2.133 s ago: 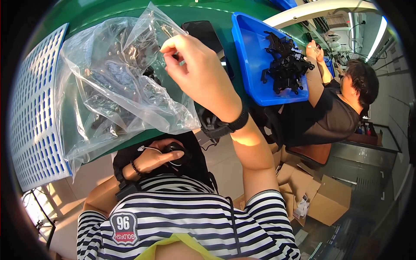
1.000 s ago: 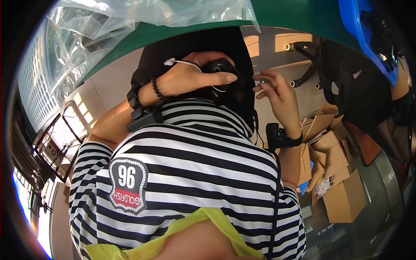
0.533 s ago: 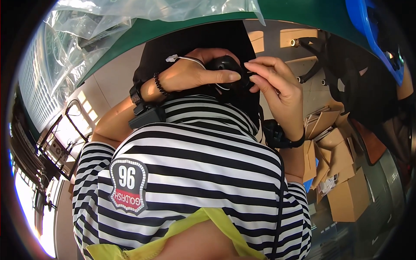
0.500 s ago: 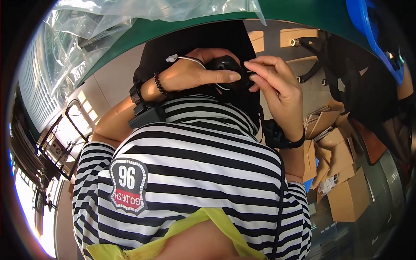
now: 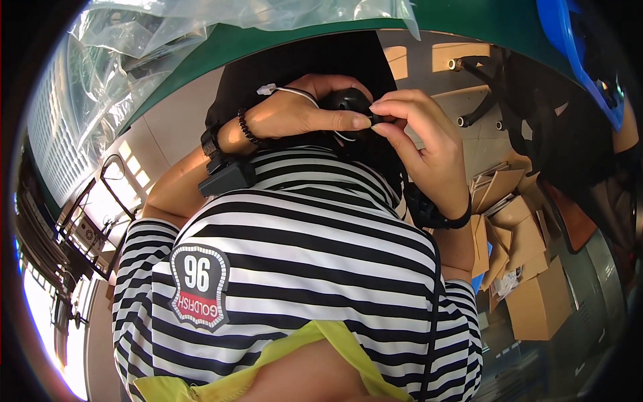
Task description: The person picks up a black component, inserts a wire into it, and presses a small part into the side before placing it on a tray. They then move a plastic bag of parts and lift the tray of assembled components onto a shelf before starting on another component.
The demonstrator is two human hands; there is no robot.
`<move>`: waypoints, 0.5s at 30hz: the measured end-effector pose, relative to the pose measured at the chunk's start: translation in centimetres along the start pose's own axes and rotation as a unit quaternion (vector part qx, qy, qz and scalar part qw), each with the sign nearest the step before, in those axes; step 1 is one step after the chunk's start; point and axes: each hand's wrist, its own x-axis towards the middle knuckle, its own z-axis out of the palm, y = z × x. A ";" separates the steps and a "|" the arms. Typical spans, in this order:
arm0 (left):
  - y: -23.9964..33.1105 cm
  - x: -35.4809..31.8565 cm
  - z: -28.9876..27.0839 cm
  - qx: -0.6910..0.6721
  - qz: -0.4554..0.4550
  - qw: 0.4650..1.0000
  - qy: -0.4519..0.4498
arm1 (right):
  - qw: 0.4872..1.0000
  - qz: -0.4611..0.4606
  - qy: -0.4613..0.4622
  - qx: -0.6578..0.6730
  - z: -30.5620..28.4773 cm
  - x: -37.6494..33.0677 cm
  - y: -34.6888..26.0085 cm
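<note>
Both hands met just below the edge of the green bench (image 5: 281, 40), close against the striped shirt (image 5: 301, 254). The left hand (image 5: 301, 117) was curled shut around a small round black part (image 5: 345, 100), thumb stretched along its lower side, with a thin white cable (image 5: 295, 92) looping over the back of the hand. The right hand (image 5: 418, 134) was half closed, its fingertips (image 5: 378, 107) pinching at the right side of the same black part, touching the left thumb. A clear plastic bag (image 5: 134, 40) lay on the bench above them, and cardboard boxes (image 5: 529, 268) sat on the floor to the right of the bench.
</note>
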 end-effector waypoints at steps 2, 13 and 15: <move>-0.3 0.1 -0.1 -0.023 0.003 1.000 -0.011 | 1.000 -0.006 -0.002 -0.003 -0.1 0.1 0.0; 0.1 -0.1 -0.1 -0.023 0.020 0.999 -0.042 | 1.000 -0.022 -0.006 0.007 -0.2 0.3 -0.3; 0.0 -0.1 -0.1 -0.022 0.019 0.999 -0.041 | 1.000 -0.017 -0.007 0.004 -0.2 0.2 -0.4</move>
